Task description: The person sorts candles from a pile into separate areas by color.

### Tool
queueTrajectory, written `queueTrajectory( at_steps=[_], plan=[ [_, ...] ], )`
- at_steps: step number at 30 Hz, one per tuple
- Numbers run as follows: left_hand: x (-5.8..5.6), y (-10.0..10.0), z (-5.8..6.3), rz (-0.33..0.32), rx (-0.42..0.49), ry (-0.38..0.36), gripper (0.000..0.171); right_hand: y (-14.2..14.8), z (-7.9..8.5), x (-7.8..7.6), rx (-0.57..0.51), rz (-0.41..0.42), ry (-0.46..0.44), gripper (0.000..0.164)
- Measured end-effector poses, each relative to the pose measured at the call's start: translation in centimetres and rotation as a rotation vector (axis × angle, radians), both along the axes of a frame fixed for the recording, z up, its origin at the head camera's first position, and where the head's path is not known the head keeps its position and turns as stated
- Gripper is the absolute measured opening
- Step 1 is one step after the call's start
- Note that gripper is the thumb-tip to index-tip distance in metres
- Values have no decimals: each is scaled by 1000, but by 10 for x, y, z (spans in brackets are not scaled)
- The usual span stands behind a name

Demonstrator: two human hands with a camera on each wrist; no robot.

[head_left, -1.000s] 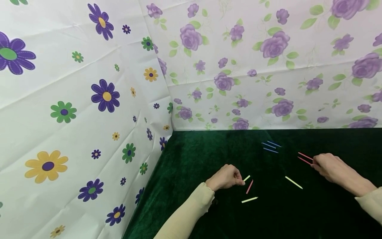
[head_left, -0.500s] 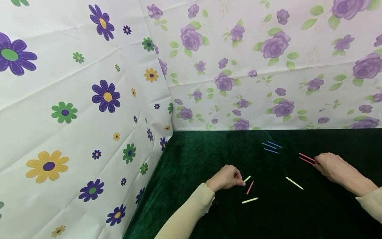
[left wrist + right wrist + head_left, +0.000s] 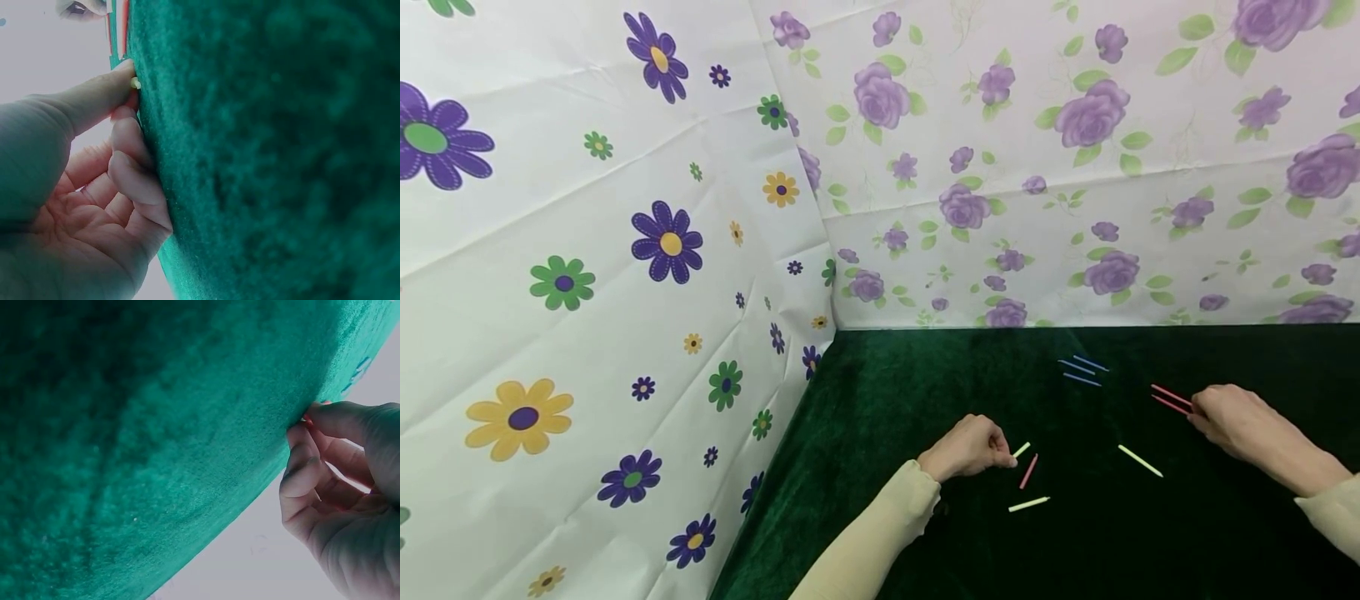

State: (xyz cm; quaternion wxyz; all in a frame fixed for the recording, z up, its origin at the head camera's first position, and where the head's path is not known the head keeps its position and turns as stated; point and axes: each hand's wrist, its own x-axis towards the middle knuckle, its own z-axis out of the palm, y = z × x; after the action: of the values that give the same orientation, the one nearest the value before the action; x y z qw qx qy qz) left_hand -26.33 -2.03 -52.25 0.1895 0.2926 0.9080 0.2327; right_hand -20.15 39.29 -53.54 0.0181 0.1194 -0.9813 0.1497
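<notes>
Covering the counter (image 3: 977, 550) is a dark green velvety cloth (image 3: 895, 392), which goes pretty shadowy toward the bottom of the head view. Two printed sheets make the walls: a creased white daisy-print sheet (image 3: 595, 350) down the left side, and a purple rose-print sheet (image 3: 1045, 242) across the upper right.

The left hand (image 3: 967, 446), bottom centre, has its grip pinched on a short yellow stick (image 3: 1022, 449); it pokes out past the fingertips toward the upper right, and the left wrist view shows a bit of it between thumb and finger. Just right of that is a leaning red stick (image 3: 1028, 472), and below it lies the lower yellow stick (image 3: 1028, 504).

Over on the right, the right hand (image 3: 1243, 425) has its grip pinched at the near end of a pair of red sticks (image 3: 1172, 395), which point left out of it. Can't really tell if it's got both or just one. Farther left and up, near the back edge, sit the blue sticks (image 3: 1078, 367), and between the two hands lies the middle yellow stick (image 3: 1140, 461).

My count: three blue, three yellow (one of them in the left grip), three red (two at the right grip). Nine total.
</notes>
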Motion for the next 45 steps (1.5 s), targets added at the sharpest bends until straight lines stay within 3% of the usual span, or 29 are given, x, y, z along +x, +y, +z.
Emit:
queueTrajectory(
  at_steps=[9,18,24,27,31,45],
  plan=[
    [1,1,0,4,-6,-10,21,-8,3,-1,30,-77,-31,27],
    [1,1,0,0,1,-11,21,-12,3,3,-2,-72,13,24],
    [1,1,0,9,0,-16,21,-18,6,7,-11,-71,46,12],
    [1,1,1,14,-2,-14,21,-21,6,11,-50,-53,85,6],
    [2,0,1,19,2,-18,21,-25,4,16,-76,-5,149,10],
    [0,0,1,8,9,-20,20,-56,11,24,-134,96,196,16]
  ],
)
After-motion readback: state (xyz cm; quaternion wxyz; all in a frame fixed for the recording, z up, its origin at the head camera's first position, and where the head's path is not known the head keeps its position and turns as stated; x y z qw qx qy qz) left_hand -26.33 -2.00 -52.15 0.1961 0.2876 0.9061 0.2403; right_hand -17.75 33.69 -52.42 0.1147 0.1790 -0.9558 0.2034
